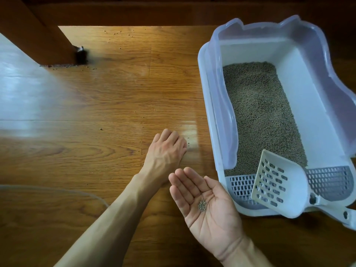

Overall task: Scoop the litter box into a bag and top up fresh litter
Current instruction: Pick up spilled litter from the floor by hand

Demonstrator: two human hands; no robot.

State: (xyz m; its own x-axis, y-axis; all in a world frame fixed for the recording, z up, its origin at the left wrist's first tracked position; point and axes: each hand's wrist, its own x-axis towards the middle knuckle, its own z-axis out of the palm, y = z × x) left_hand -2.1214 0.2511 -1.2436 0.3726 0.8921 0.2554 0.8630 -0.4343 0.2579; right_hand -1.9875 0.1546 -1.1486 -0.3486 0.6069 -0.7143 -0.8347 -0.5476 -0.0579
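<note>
A white litter box (209,105) with a translucent lilac rim stands on the wooden floor at the right, holding grey-brown litter (260,112). A white slotted scoop (283,187) lies tilted over the box's front grate. My left hand (167,149) reaches down to the floor left of the box, back up and fingers curled under; its fingertips are hidden, beside a few stray pellets (188,143). My right hand (206,207) hovers palm up with straight fingers, carrying a small heap of pellets (202,205) in the palm.
Loose pellets are scattered over the floor, many near a dark wooden furniture leg (40,35) at the upper left. A translucent curved plastic edge (57,189) shows at the lower left. Dark wooden furniture runs along the far side.
</note>
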